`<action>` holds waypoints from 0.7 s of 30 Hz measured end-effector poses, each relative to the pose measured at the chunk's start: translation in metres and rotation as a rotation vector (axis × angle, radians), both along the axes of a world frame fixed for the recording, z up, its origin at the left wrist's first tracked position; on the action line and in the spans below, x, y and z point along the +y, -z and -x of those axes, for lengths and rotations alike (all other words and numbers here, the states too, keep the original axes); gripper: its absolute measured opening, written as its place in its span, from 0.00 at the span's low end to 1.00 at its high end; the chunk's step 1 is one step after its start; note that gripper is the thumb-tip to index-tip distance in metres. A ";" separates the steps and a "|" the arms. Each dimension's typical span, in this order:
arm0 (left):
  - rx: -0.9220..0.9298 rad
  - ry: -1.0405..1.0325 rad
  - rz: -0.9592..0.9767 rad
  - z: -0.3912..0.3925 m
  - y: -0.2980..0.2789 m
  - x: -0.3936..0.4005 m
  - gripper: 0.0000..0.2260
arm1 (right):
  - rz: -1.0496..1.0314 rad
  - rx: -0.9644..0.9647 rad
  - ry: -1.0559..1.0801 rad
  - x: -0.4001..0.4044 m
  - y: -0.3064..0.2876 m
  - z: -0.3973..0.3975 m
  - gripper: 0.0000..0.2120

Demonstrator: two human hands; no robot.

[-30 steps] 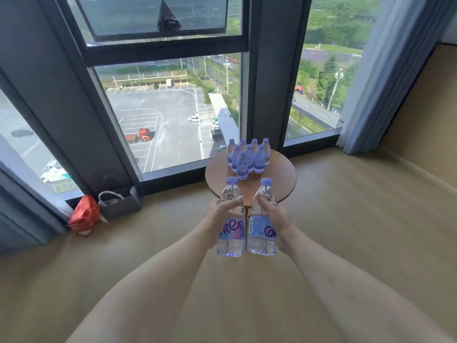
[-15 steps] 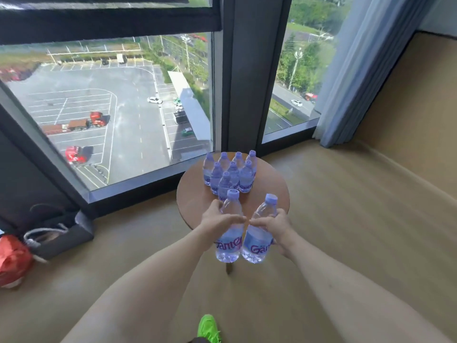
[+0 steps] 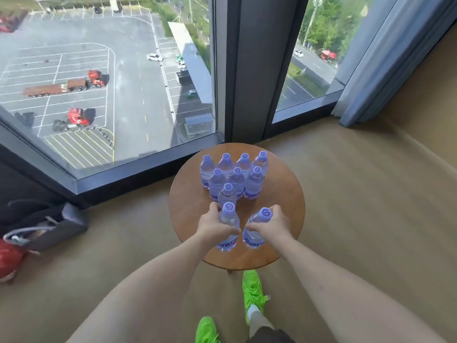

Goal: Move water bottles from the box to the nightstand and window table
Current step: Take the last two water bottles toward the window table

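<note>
Bottles fill the far half of the round table [image 3: 284, 194] by the window [image 3: 111, 95]: eight stand upright in a tight cluster [image 3: 235, 177], four in the back row, three in front of those, one alone at the cluster's 6 o'clock. All have purple caps and purple labels.

Head view only. The left hand [image 3: 214, 227] has its fingers curled round the left bottle [image 3: 228, 220], holding it at the shoulder just below the cap. That bottle is near upright and sits just at 6 o'clock of the single front bottle, almost touching it. The right hand [image 3: 274, 226] wraps the right bottle [image 3: 256, 233] the same way; this one tilts, its cap leaning toward 1 o'clock. The two held bottles are side by side, bases close together over the near half of the tabletop. Whether the bases touch the wood cannot be told.

At the table's 6 o'clock, on the tan floor [image 3: 358, 194], are two bright green shoes [image 3: 252, 290]. At 9 o'clock, against the window base, lie a grey bag [image 3: 61, 226] and something red [image 3: 10, 258]. A blue-grey curtain [image 3: 385, 58] hangs at 1 o'clock.
</note>
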State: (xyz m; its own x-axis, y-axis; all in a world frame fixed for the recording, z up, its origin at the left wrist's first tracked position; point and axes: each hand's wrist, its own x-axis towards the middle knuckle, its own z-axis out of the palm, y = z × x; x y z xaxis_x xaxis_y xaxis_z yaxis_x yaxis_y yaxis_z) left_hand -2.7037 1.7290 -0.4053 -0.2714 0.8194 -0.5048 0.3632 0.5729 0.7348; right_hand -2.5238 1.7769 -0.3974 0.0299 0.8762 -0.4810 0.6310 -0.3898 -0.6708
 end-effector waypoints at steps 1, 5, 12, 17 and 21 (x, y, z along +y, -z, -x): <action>0.020 0.008 0.003 -0.002 0.006 0.009 0.28 | 0.006 -0.004 -0.026 0.013 0.006 0.002 0.30; 0.099 -0.016 0.035 -0.013 0.027 0.038 0.23 | 0.050 -0.027 -0.098 0.059 0.027 0.004 0.31; 0.213 -0.009 0.020 -0.028 0.057 0.073 0.20 | 0.068 -0.076 -0.154 0.114 0.060 0.017 0.30; 0.275 0.000 0.032 -0.031 0.082 0.080 0.18 | 0.071 -0.082 -0.151 0.128 0.082 0.035 0.29; 0.290 0.002 -0.003 -0.032 0.095 0.082 0.23 | 0.050 -0.107 -0.123 0.137 0.092 0.049 0.28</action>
State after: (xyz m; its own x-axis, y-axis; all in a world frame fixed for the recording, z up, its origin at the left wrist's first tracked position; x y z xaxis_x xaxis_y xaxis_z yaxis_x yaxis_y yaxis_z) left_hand -2.6719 1.8109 -0.5007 -0.4022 0.8219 -0.4035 0.5600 0.5694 0.6017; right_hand -2.5730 1.9137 -0.4890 -0.0225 0.8512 -0.5243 0.7427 -0.3368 -0.5787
